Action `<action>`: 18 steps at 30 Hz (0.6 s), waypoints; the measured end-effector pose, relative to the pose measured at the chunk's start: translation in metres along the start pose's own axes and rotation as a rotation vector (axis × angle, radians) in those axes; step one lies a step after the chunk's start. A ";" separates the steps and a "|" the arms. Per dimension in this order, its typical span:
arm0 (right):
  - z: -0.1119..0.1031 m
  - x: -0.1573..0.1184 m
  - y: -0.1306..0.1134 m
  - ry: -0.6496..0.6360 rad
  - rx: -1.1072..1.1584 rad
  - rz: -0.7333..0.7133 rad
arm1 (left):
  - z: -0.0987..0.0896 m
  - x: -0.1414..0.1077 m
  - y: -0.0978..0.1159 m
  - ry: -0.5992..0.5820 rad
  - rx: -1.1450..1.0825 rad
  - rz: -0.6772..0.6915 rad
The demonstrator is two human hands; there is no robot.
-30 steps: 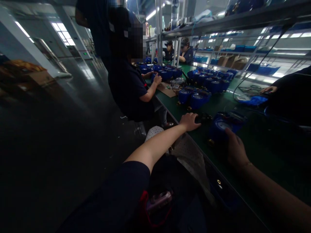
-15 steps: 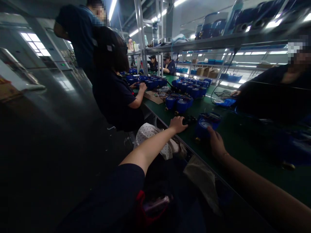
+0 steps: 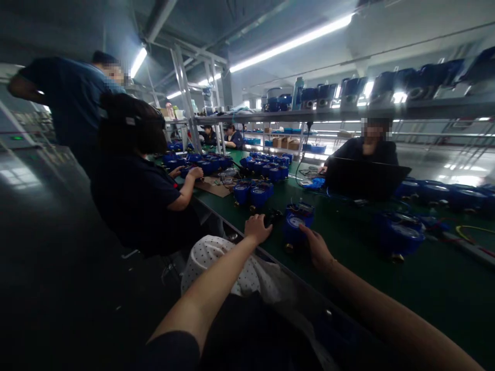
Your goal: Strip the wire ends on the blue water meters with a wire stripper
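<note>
A blue water meter (image 3: 293,237), with a round pale dial and a brass fitting at its lower front, stands on the green bench top (image 3: 348,278). My right hand (image 3: 319,248) is closed on its right side, the thumb over the dial's edge and the other fingers mostly hidden. Exposed wires and a small open part show at the meter's top. Left of it, my left hand (image 3: 257,229) curls at a small dark object (image 3: 274,215) near the bench edge; the object's kind is too dark to make out.
Several more blue meters (image 3: 257,195) stand farther along the bench, and another meter (image 3: 400,234) sits to the right. A co-worker (image 3: 131,180) sits at my left. Across the bench a person sits behind a black laptop (image 3: 365,180). A shelf (image 3: 328,114) overhead holds blue housings.
My view has tilted up and turned right, so the laptop and the right-hand meters show more fully. Both hands keep their places at the dark object and the meter.
</note>
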State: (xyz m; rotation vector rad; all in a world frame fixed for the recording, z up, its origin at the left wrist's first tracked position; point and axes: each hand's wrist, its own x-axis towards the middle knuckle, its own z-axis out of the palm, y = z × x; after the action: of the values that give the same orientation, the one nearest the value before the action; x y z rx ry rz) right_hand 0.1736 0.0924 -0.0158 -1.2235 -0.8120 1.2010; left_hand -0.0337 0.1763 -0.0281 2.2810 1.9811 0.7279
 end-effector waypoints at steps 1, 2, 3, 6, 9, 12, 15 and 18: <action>0.001 -0.002 -0.001 0.002 0.005 0.013 | -0.001 -0.004 -0.001 0.018 -0.001 -0.016; 0.001 -0.003 -0.003 0.007 0.006 0.029 | -0.002 -0.009 -0.002 0.037 -0.004 -0.033; 0.001 -0.003 -0.004 0.017 0.003 0.044 | -0.004 -0.014 -0.005 0.054 -0.010 -0.048; -0.001 0.003 -0.008 0.070 -0.022 0.099 | -0.014 -0.034 -0.021 0.094 -0.047 -0.067; 0.004 0.020 -0.015 0.110 -0.047 0.144 | -0.027 -0.057 -0.043 0.133 -0.101 -0.080; 0.023 0.051 -0.022 0.097 -0.044 0.158 | -0.032 -0.079 -0.063 0.196 -0.182 -0.119; 0.051 0.091 -0.024 0.089 -0.010 0.137 | -0.027 -0.095 -0.073 0.340 -0.344 -0.144; 0.078 0.131 -0.019 0.090 0.035 0.108 | -0.021 -0.100 -0.074 0.423 -0.446 -0.152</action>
State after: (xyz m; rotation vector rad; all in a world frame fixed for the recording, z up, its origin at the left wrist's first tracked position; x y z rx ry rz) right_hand 0.1348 0.2403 0.0016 -1.2965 -0.6629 1.2324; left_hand -0.1174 0.0895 -0.0658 1.8055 1.8523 1.5532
